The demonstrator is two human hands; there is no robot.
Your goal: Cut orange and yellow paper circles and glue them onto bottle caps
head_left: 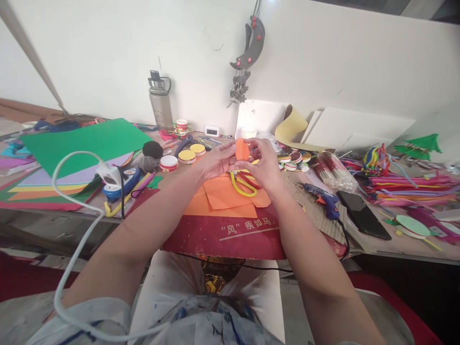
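Both hands are raised over the middle of the work table and pinch one small orange foam piece (242,148) between them. My left hand (215,163) grips its left edge with thumb and fingers. My right hand (265,165) holds its right side, fingers curled. Below the hands lie orange foam sheets (219,199) and yellow-handled scissors (241,184) on a red board (230,237).
A blue glue gun (321,197) and a black phone (362,214) lie to the right, beside coloured pipe cleaners (406,188). A stack of coloured sheets topped with green (86,141), a white charger with cable (109,175), tape rolls (168,163) and a bottle (160,101) are on the left.
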